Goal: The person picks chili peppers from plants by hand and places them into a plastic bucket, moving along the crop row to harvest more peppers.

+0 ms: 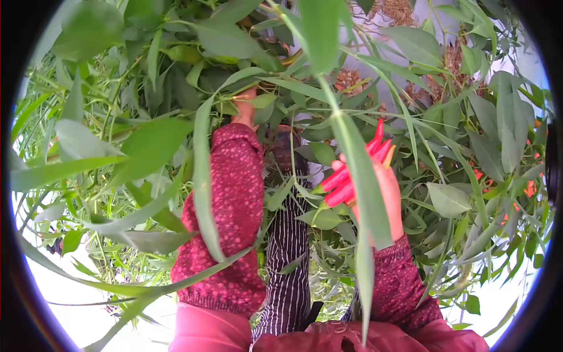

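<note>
Head view, looking down into dense green foliage (448,199): a small bunch of red peppers (339,186) lies in the right hand (392,196), right of centre, the fingers curled round it and some pepper tips poking out on the far side, others toward the left. One long leaf (368,193) hangs in front of that hand and hides part of the grip (how many peppers it holds is hard to count). Farther off and to the left, the left hand (245,108) reaches in among the leaves; its fingers are covered, so I cannot tell whether they are spread, pinched together or holding anything. Judging by the bunch, part of the gathering looks done, with several red peppers loose from the plants and in the palm. Some seems left: red spots (531,188) show between the leaves at the far right of the scene, probably more peppers, though too small to be sure. Between the arms, a striped trouser leg (287,252) stands among the plants, and dry brown plant matter (347,80) lies on the pale ground beyond.
</note>
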### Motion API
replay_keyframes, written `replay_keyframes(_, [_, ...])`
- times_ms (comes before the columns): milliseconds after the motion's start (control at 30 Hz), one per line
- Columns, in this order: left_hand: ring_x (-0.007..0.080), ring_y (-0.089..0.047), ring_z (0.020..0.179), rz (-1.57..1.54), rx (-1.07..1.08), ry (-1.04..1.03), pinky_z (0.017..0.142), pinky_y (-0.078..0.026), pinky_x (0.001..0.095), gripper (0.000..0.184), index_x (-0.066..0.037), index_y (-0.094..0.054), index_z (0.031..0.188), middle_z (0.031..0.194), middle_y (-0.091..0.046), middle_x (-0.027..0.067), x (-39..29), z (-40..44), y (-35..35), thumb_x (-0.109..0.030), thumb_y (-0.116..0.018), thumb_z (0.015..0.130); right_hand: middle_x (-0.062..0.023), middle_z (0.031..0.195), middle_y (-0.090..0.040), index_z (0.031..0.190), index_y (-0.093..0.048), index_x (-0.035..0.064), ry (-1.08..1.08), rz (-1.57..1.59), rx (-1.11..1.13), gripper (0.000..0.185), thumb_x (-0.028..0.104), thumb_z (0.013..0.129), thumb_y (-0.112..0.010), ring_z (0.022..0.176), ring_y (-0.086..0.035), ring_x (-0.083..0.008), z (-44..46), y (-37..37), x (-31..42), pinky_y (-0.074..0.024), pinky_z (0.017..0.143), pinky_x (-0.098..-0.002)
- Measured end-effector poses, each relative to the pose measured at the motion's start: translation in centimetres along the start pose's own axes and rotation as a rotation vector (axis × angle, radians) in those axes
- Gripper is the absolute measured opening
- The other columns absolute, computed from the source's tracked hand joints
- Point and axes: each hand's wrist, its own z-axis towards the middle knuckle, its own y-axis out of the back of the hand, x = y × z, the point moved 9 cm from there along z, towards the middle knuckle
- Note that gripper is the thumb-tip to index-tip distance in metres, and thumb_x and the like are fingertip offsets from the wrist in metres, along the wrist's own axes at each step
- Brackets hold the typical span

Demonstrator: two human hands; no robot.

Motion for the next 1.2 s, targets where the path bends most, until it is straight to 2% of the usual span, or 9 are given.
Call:
replay_keyframes(100, [0.0236,-0.053,0.110,-0.064,0.020,-0.062,0.093,-0.044,0.0365,0.051,-0.004,-0.045,0.130,0.122,-0.053,0.0139,-1.1,-1.6,0.4,-0.022,-0.058,0.084,-0.0098,0.095,-0.061,0.103,-0.051,0.0051,-0.032,0.046,0.006,0.021,0.014,0.086,-0.060,0.093,-0.060,-0.0250,0.0,-0.1,0.0,-0.0503,0.081,-0.0393])
replay_keyframes(400, [0.0232,-0.053,0.111,0.066,0.128,-0.228,0.093,-0.044,0.0359,0.051,-0.004,-0.046,0.129,0.122,-0.054,0.0131,-3.4,-2.5,0.8,-0.027,-0.057,0.086,-0.0088,0.096,-0.059,0.104,-0.051,0.0058,-0.035,0.105,0.054,0.019,0.011,0.086,-0.056,0.094,-0.059,-0.0253,0.4,0.4,0.5,-0.0490,0.082,-0.0398])
replay_keyframes(533, [0.0277,-0.050,0.114,0.106,0.231,-0.231,0.096,-0.039,0.0374,0.045,-0.009,-0.047,0.129,0.126,-0.053,0.0101,-1.4,-1.3,0.5,-0.028,-0.054,0.089,-0.0097,0.097,-0.058,0.104,-0.051,0.0056,-0.067,0.093,0.055,0.019,0.011,0.087,-0.056,0.095,-0.058,-0.0260,0.7,0.5,0.3,-0.0480,0.083,-0.0399])
replay_keyframes(600, [0.0235,-0.056,0.103,-0.554,0.081,0.482,0.087,-0.043,0.0347,0.040,-0.006,-0.054,0.120,0.117,-0.058,0.0073,3.8,-1.0,0.1,-0.029,-0.055,0.088,-0.0097,0.097,-0.058,0.105,-0.051,0.0054,-0.086,0.128,0.056,0.020,0.011,0.086,-0.056,0.095,-0.058,-0.0260,0.7,0.4,0.3,-0.0482,0.083,-0.0401])
replay_keyframes(667, [0.0184,-0.057,0.096,-0.703,-0.004,0.299,0.083,-0.043,0.0315,0.031,-0.006,-0.061,0.109,0.107,-0.063,0.0040,-0.1,-1.9,-0.4,-0.028,-0.055,0.088,-0.0099,0.097,-0.058,0.105,-0.051,0.0053,-0.089,0.136,0.059,0.020,0.011,0.086,-0.056,0.094,-0.058,-0.0260,0.9,0.4,0.2,-0.0482,0.083,-0.0402])
replay_keyframes(767, [0.0203,-0.056,0.101,-0.857,0.088,-0.056,0.089,-0.041,0.0322,0.031,-0.004,-0.061,0.112,0.110,-0.062,0.0072,-2.7,-1.2,-0.4,-0.021,-0.060,0.085,-0.0103,0.096,-0.058,0.106,-0.051,0.0050,-0.097,0.143,0.062,0.021,0.011,0.086,-0.056,0.093,-0.059,-0.0260,1.0,0.1,0.4,-0.0484,0.083,-0.0403])
replay_keyframes(800, [0.0205,-0.057,0.100,-0.759,-0.094,0.171,0.088,-0.042,0.0319,0.033,-0.004,-0.061,0.112,0.110,-0.062,0.0070,-1.4,-1.3,-0.3,-0.022,-0.062,0.084,-0.0105,0.095,-0.059,0.106,-0.051,0.0049,-0.107,0.141,0.059,0.022,0.010,0.086,-0.056,0.093,-0.059,-0.0261,1.0,0.1,0.4,-0.0485,0.083,-0.0402])
replay_keyframes(867, [0.0206,-0.056,0.103,-0.691,-0.171,0.190,0.086,-0.044,0.0322,0.032,-0.005,-0.060,0.112,0.110,-0.062,0.0069,-1.0,-0.7,0.0,-0.021,-0.062,0.085,-0.0109,0.095,-0.059,0.106,-0.050,0.0047,-0.105,0.151,0.058,0.022,0.010,0.086,-0.056,0.093,-0.060,-0.0261,1.1,0.4,0.4,-0.0489,0.083,-0.0401])
replay_keyframes(1200, [0.0211,-0.056,0.101,-0.773,-0.133,0.206,0.086,-0.045,0.0327,0.031,-0.004,-0.060,0.113,0.110,-0.061,0.0075,-1.8,-1.2,-0.3,-0.020,-0.061,0.085,-0.0117,0.095,-0.060,0.105,-0.051,0.0035,-0.126,0.181,0.054,0.021,0.009,0.085,-0.058,0.091,-0.060,-0.0252,1.5,0.2,1.0,-0.0515,0.079,-0.0410])
